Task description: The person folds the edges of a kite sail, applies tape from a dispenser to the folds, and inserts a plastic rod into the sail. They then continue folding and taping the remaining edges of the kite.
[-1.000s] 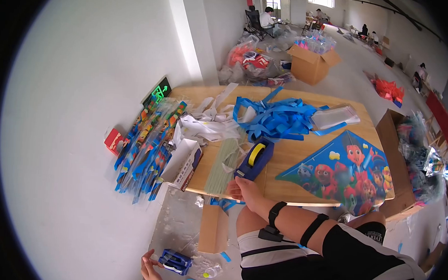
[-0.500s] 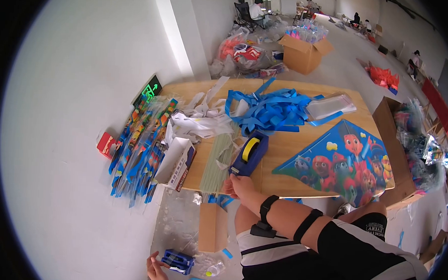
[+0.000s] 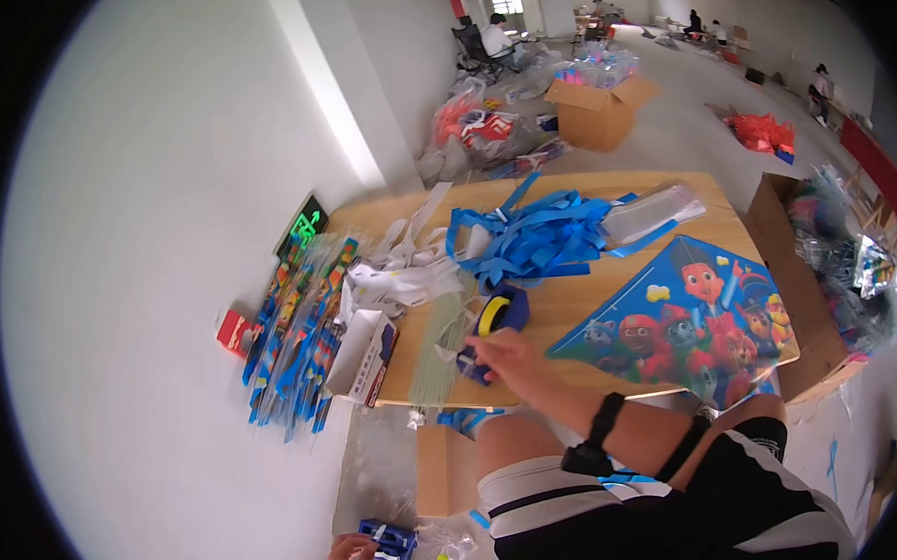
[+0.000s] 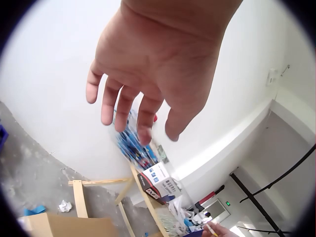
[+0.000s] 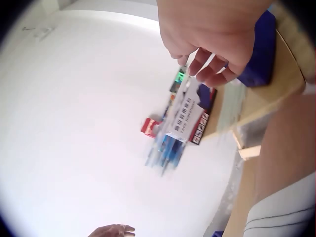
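Observation:
My right hand (image 3: 505, 355) is over the blue tape dispenser (image 3: 511, 301) with its yellow-cored roll, fingers bent and thumb close to the index finger. In the right wrist view this hand (image 5: 210, 42) is beside the dispenser (image 5: 261, 57); whether a strip of tape is between the fingertips I cannot tell. My left hand (image 3: 353, 554) hangs low near the wall, beside a second blue dispenser (image 3: 389, 543) below the table. In the left wrist view its fingers (image 4: 127, 101) hang spread and loosely bent, holding nothing.
On the wooden table (image 3: 556, 350) lie pale thin sticks (image 3: 433, 364), blue ribbons (image 3: 546, 234), white strips (image 3: 399, 278) and a printed kite (image 3: 707, 321). An open tape-dispenser box (image 3: 363, 361) stands by bundled packets (image 3: 296, 343) near the wall. A large carton (image 3: 798, 295) is at right.
The right hand has moved from the dispenser's near end up over its body. The left hand has come closer to the lower dispenser in the head view. The head view has tilted slightly.

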`<state>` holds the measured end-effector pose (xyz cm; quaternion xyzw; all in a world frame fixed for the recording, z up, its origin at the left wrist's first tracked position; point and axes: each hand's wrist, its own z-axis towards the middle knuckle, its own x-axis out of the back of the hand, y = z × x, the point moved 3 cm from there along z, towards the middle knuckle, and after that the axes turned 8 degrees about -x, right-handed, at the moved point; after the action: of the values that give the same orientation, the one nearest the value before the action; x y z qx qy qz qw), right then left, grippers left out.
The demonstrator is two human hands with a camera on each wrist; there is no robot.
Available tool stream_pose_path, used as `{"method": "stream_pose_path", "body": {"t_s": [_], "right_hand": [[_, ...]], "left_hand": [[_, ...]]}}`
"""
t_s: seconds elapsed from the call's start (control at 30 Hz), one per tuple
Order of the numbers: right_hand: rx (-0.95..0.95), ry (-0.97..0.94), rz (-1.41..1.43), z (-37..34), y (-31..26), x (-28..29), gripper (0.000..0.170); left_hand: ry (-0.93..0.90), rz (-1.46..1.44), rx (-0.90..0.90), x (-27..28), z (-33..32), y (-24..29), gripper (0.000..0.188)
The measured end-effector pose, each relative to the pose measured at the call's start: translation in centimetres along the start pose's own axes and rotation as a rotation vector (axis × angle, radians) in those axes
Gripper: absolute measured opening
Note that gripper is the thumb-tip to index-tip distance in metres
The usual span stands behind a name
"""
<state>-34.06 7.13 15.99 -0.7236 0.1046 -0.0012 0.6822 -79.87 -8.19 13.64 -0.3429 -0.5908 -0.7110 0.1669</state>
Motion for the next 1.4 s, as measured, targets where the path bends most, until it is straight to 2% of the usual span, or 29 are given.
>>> {"method": "stream_pose_path", "body": {"t_s": [0.03, 0.1, 0.13, 0.17, 0.23, 0.27, 0.3, 0.37, 0.4, 0.47, 0.5, 0.57, 0.6, 0.7, 0.77, 0.8, 0.83, 0.87, 0.9, 0.93, 1.03, 1.13, 1.17, 1.23, 1.27, 1.3, 1.33, 1.37, 1.4], "right_hand": [[0.085, -0.005, 0.066, -1.1, -2.3, 2.1, 0.030], [0.187, 0.011, 0.132, -3.4, -5.9, 6.7, 0.034], [0.119, 0.032, 0.210, -4.5, -6.9, 9.3, 0.035], [0.051, 0.051, 0.289, -5.9, -7.8, 11.7, 0.036], [0.050, 0.120, 0.282, -9.6, -10.1, 15.7, 0.037], [0.037, 0.169, 0.274, -11.3, -10.6, 17.8, 0.038], [0.044, 0.187, 0.273, -12.9, -10.6, 19.7, 0.038], [0.053, 0.298, 0.138, -16.4, -9.7, 23.2, 0.039], [0.053, 0.312, 0.138, -18.0, -9.4, 24.4, 0.039], [0.008, 0.496, 0.181, -21.4, -8.6, 26.9, 0.032], [0.008, 0.512, 0.186, -22.9, -7.9, 27.9, 0.032], [0.168, 0.528, 0.382, -25.6, -7.0, 29.5, 0.018], [0.099, 0.644, 0.479, -27.0, -7.9, 29.2, 0.007], [0.171, 0.586, 0.466, -30.1, -6.3, 32.1, 0.004], [0.224, 0.597, 0.451, -31.6, -6.7, 33.2, 0.004], [0.290, 0.677, 0.356, -32.5, -6.9, 34.2, 0.005], [0.355, 0.755, 0.258, -33.2, -7.2, 35.1, 0.007], [0.381, 0.806, 0.118, -34.0, -7.8, 35.7, 0.009], [0.376, 0.816, 0.117, -34.5, -8.5, 36.1, 0.009], [0.351, 0.877, 0.020, -35.1, -9.4, 36.3, 0.011], [0.347, 0.950, -0.090, -35.6, -10.9, 37.7, 0.015], [0.301, 1.155, -0.421, -36.1, -13.2, 38.1, 0.017], [0.297, 1.161, -0.427, -36.3, -13.5, 38.7, 0.017], [0.423, 1.268, -0.841, -36.7, -15.3, 38.7, 0.019], [0.364, 1.234, -0.615, -37.0, -15.8, 38.6, 0.021], [0.364, 1.238, -0.619, -37.1, -15.8, 38.9, 0.021], [0.356, 1.211, -0.484, -37.2, -15.6, 39.5, 0.022], [0.345, 1.182, -0.349, -37.2, -15.3, 40.0, 0.024], [0.344, 1.183, -0.351, -37.4, -15.1, 40.4, 0.024]], "left_hand": [[-0.009, -0.001, -0.019, -0.5, 1.0, 1.6, 0.016], [-0.112, -0.516, 0.164, -2.9, 2.6, 4.8, 0.011], [-0.126, -0.508, 0.060, -4.1, 3.6, 5.1, 0.010], [-0.142, -0.508, 0.043, -4.8, 4.6, 7.1, 0.010], [-0.220, -0.340, 0.021, -5.9, 7.1, 12.1, 0.011], [-0.206, -0.199, -0.023, -6.7, 8.0, 12.7, 0.012], [-0.220, -0.201, -0.036, -7.2, 8.8, 14.0, 0.012], [-0.155, -0.027, -0.300, -7.8, 10.3, 18.3, 0.012], [-0.133, -0.051, -0.354, -8.2, 10.7, 19.8, 0.012], [-0.156, -0.051, -0.376, -9.4, 11.4, 21.6, 0.014], [-0.168, -0.048, -0.390, -10.0, 11.7, 22.4, 0.017], [-0.186, -0.026, -0.398, -11.0, 12.4, 23.9, 0.019], [-0.188, -0.005, -0.397, -11.5, 12.8, 24.6, 0.022], [-0.164, -0.034, -0.538, -12.9, 13.7, 26.6, 0.026], [-0.217, 0.017, -0.511, -13.7, 14.2, 27.3, 0.027], [-0.266, -0.086, -0.417, -14.5, 14.5, 27.0, 0.012], [-0.313, -0.187, -0.321, -15.5, 14.8, 26.7, 0.018], [-0.324, -0.188, -0.323, -16.4, 15.2, 26.6, 0.018], [-0.363, -0.285, -0.267, -17.5, 15.5, 26.5, 0.006], [-0.401, -0.384, -0.208, -18.5, 15.7, 26.4, 0.019], [-0.540, -0.494, -0.124, -21.9, 15.7, 27.2, 0.013], [-0.690, -0.476, -0.230, -25.2, 16.2, 27.0, 0.011], [-0.698, -0.480, -0.231, -26.3, 16.5, 26.3, 0.011], [-0.694, -0.142, -0.341, -27.7, 16.7, 26.0, 0.009], [-0.698, -0.145, -0.344, -28.1, 16.5, 25.9, 0.009], [-0.712, -0.355, -0.220, -28.0, 16.0, 27.3, 0.009], [-0.719, -0.563, -0.093, -28.1, 15.8, 28.1, 0.009], [-0.722, -0.564, -0.094, -28.3, 15.9, 28.2, 0.009], [-0.673, -0.529, -0.218, -28.2, 16.1, 28.5, 0.009]]}}
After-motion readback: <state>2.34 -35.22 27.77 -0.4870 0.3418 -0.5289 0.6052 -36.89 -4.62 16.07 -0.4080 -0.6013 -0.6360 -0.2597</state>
